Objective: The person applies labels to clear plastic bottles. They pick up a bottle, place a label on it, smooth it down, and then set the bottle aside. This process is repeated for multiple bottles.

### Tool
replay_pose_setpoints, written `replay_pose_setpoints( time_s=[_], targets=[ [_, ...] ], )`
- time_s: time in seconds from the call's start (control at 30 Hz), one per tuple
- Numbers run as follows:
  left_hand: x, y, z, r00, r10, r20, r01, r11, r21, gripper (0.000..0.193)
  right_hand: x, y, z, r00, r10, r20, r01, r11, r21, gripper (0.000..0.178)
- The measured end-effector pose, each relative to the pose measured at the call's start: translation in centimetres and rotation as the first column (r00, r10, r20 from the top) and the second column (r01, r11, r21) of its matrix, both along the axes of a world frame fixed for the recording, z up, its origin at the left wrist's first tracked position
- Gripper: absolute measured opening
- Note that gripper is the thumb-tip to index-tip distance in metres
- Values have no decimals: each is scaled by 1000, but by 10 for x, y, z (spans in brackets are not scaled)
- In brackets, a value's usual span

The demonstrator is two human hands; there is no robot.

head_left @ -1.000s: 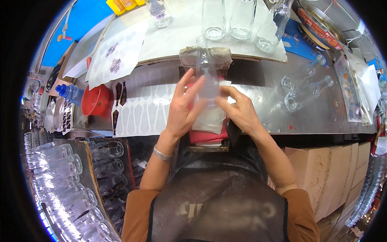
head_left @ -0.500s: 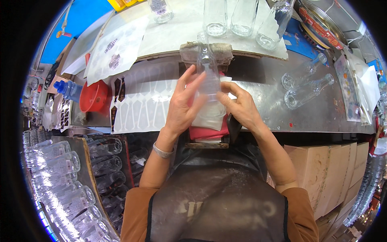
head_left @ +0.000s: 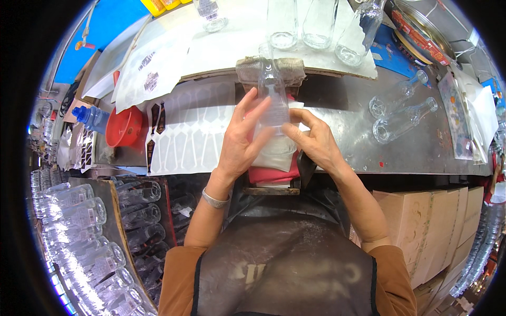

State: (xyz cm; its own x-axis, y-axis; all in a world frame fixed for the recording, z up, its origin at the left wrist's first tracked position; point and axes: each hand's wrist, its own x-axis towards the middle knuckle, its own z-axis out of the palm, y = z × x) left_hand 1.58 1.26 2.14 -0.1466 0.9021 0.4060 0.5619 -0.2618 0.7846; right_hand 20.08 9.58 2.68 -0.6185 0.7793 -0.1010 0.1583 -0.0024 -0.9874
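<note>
The clear glass bottle point(head_left: 272, 87) lies in front of me at the middle of the near edge of the metal worktop point(head_left: 350, 145), its neck pointing away and resting on a cloth-wrapped rest point(head_left: 291, 72), its base toward me above a white cloth point(head_left: 274, 161) and a red cloth point(head_left: 270, 175).

My left hand point(head_left: 240, 136) is spread at the bottle's left side, thumb well apart from the fingers, their tips blurred over the glass. My right hand point(head_left: 318, 141) is at its right side, fingers bent and thumb against the glass or just beside it; I cannot tell whether it grips.

Left of my hands, a white sheet of long tapered pieces point(head_left: 192, 134) reaches the worktop's near edge. Beyond its left side is a red basin point(head_left: 125, 129), and next to that, a blue-capped bottle point(head_left: 90, 119). Toward the worktop's right end, a pair of clear bottles point(head_left: 403, 122) lies side by side.

Along the far side runs a raised white board point(head_left: 240, 50); a printed paper sheet point(head_left: 158, 66) hangs over its left front edge, and three more glass bottles point(head_left: 282, 26) are toward its right end.
</note>
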Motion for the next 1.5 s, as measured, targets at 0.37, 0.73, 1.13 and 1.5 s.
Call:
replay_pose_setpoints(
  time_s=[0.37,0.73,1.13,1.5],
  targets=[
    [0,-1,0,999,22,-23,-22,1000,-3,53,7,16,-17,976,-158,-148,123,967,-222,36],
    [1,-1,2,1000,26,-17,-26,1000,-3,53,15,26,38,999,33,-24,-23,937,347,30],
    [-2,-17,-7,995,-27,96,30,999,-33,103,-36,56,88,972,-34,234,-195,441,876,25],
    [25,-32,-9,987,121,104,-121,993,-10,122,-70,41,88,773,61,631,-617,303,726,9]
  ],
)
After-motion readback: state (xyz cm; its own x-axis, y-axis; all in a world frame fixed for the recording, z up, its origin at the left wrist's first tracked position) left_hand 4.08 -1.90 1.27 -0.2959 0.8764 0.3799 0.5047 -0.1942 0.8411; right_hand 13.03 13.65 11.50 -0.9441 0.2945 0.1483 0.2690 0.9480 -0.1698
